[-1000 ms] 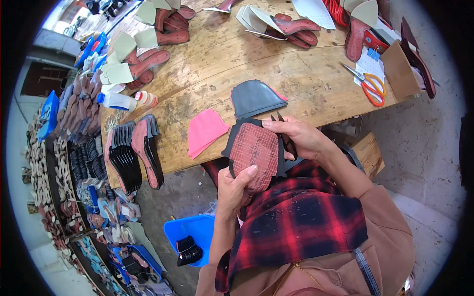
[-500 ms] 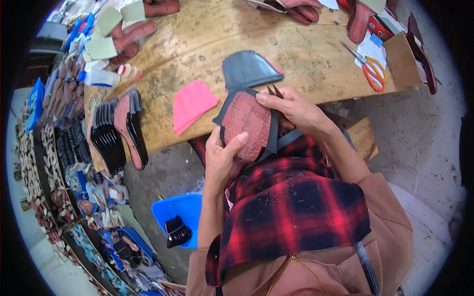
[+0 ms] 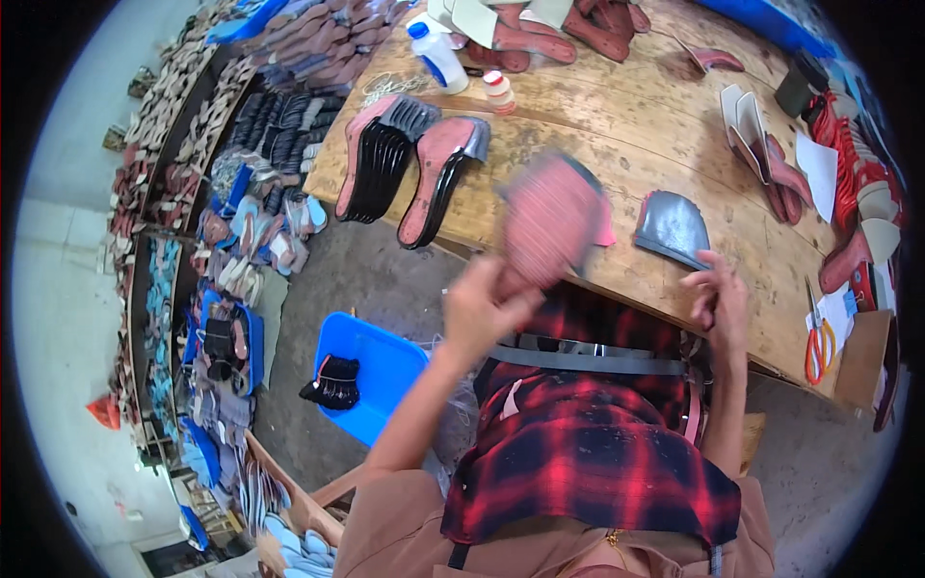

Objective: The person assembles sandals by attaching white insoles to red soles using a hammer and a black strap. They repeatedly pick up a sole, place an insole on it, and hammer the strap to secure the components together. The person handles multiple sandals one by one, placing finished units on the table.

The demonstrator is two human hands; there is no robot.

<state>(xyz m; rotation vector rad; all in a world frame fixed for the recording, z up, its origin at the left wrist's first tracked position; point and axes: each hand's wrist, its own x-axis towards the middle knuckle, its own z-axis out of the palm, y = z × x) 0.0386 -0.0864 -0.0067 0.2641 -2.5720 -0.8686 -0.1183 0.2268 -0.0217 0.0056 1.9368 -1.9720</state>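
One rounded pink-red gridded piece w/ dark edging (image 3: 553, 217), blurred, L of dark-grey glossy trapezoidal stack (image 3: 672, 227); L hand (image 3: 485, 306)'s grip pinches its lower end. R hand (image 3: 721, 297) just beside stack, fingers bent, can't tell if its grip's pinching anything. Orange-handled scissors (image 3: 820, 349) R of stack, on brown wooden surface (image 3: 617, 106).

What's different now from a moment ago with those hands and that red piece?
The right hand has let go of the red piece and is by the dark grey stack; whether it still holds the dark pointed tool is unclear. The left hand alone has carried the piece leftward, partly hiding the pink pieces. The grey stack and orange-handled scissors stayed put.
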